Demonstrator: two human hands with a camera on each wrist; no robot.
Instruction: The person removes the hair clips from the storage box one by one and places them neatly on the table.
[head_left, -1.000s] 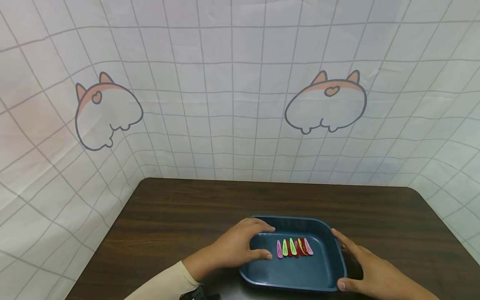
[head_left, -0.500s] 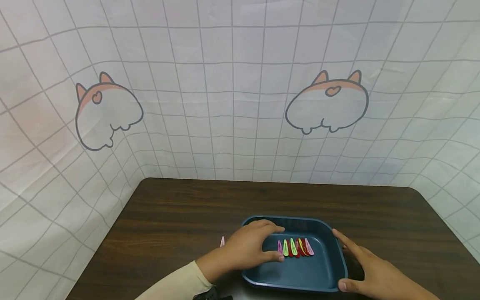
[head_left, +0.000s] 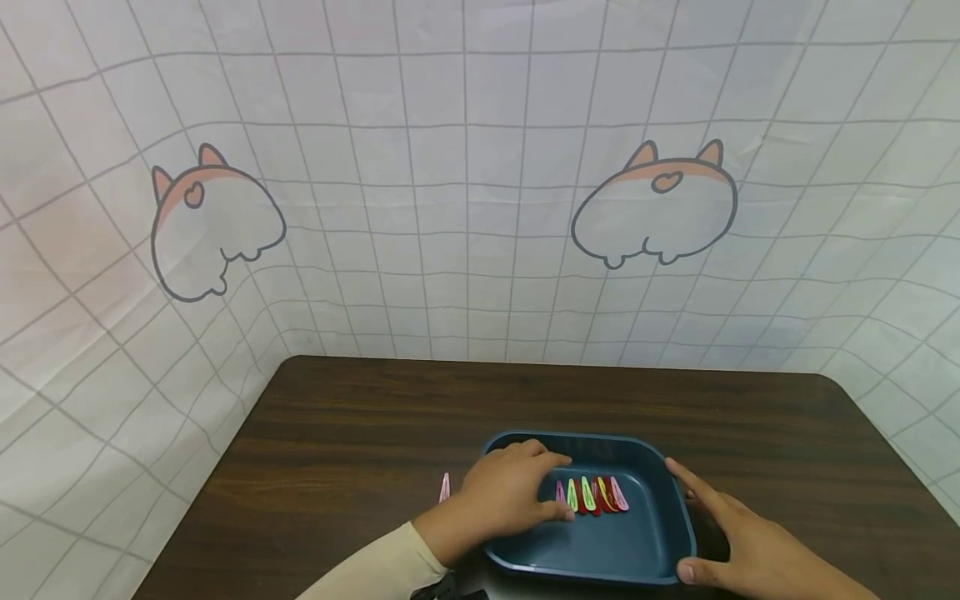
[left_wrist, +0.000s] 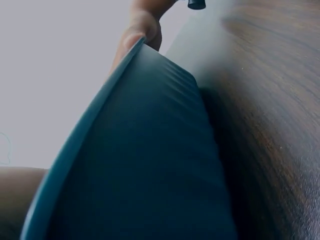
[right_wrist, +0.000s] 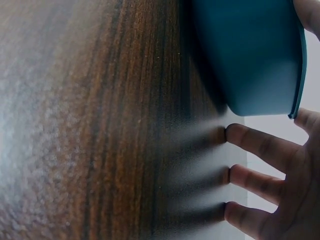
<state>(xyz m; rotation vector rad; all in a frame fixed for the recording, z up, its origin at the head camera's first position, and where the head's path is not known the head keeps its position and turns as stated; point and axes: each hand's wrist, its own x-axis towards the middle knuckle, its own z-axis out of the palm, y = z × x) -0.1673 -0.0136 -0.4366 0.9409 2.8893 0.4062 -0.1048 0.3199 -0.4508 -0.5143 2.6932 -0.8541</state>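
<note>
Two bare hands are seen in the head view at a blue tray (head_left: pixel 592 558), which is set on a dark wooden table (head_left: pixel 360 433). The left hand (head_left: pixel 510 490) is held over the tray's left side, its thumb and forefinger set wide apart (whether the clip nearest the thumb is touched cannot be told). A row of hair clips (head_left: pixel 596 495), coloured pink, green, red and yellow, is laid across the tray floor just beside those fingers, the leftmost one being partly covered by the thumb. The tray's right side is spanned by the right hand (head_left: pixel 742 537), spread wide, with thumb and forefinger placed at the rim. One more pink clip (head_left: pixel 446 486) is seen outside the tray, partly hidden by the left wrist. A cream sleeve (head_left: pixel 382 567) is worn on the left arm, and the background is filled by a white gridded cloth (head_left: pixel 480 208). In the left wrist view, the tray's outer wall is shown close up, with the right hand seen at the rim's far end. In the right wrist view, a tray corner is shown, its rim touched by one fingertip, while three straight fingers are pointed down to the tabletop.
</note>
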